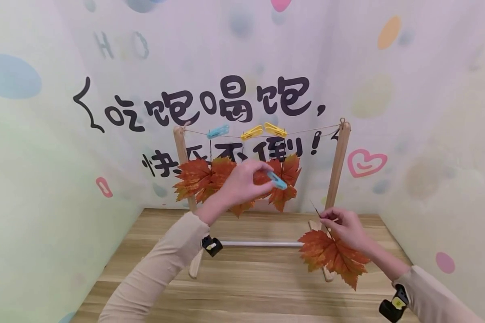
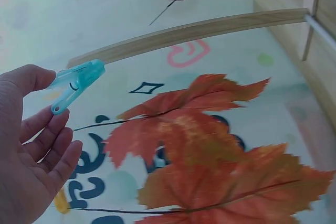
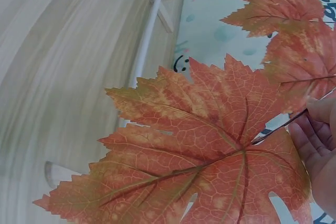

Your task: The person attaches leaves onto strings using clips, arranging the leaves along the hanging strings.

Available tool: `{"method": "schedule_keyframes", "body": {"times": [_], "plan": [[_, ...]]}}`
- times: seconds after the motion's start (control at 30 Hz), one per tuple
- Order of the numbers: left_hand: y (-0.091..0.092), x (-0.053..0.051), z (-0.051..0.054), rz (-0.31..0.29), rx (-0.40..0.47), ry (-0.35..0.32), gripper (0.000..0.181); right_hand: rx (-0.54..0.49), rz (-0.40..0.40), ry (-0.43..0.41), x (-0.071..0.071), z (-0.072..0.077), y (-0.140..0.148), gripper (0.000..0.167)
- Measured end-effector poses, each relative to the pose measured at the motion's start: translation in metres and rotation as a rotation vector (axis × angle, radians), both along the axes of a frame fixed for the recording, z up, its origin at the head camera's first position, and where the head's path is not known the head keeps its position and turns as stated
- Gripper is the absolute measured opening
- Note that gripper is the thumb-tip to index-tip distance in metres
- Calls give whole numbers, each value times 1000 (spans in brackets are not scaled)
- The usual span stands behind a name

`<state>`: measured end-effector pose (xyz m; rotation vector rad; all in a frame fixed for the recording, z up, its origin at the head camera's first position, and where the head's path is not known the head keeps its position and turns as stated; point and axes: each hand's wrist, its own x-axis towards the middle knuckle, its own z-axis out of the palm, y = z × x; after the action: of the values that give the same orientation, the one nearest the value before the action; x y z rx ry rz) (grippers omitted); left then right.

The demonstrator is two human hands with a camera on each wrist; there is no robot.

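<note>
My left hand (image 1: 244, 181) pinches a light blue clothespin (image 2: 79, 83) between thumb and fingers, in front of the hanging leaves. Lower and to the right, my right hand (image 1: 347, 228) pinches the thin dark stem of an orange-red maple leaf (image 3: 210, 156), whose blade hangs below the fingers. Behind the left hand, more maple leaves (image 1: 194, 177) hang by their stems from a string (image 1: 307, 131). One blue clothespin (image 1: 218, 131) and two yellow clothespins, a left one (image 1: 252, 132) and a right one (image 1: 275, 129), sit on that string. The left hand partly hides the middle leaves.
The string runs between two wooden posts, a left one (image 1: 181, 146) and a right one (image 1: 339, 163). A white rod (image 1: 262, 244) joins them low down. The frame stands on a wood-grain table (image 1: 246, 287) before a printed curtain (image 1: 242, 54).
</note>
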<state>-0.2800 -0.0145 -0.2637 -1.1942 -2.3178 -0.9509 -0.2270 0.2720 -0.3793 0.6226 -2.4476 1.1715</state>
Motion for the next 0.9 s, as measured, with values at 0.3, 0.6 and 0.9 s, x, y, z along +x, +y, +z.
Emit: {"method": "schedule_keyframes", "body": {"times": [0.3,0.6,0.9], "plan": [[14,-8,50,4,75,97,24,35,-33,-92,-12,27,0,11],[30,-19,81,60,108,76,31,9,-47,-31,-23,50,-4,10],[42,-34,93,151,89,-6,37,-41,-85,41,-31,71,-10,13]]}}
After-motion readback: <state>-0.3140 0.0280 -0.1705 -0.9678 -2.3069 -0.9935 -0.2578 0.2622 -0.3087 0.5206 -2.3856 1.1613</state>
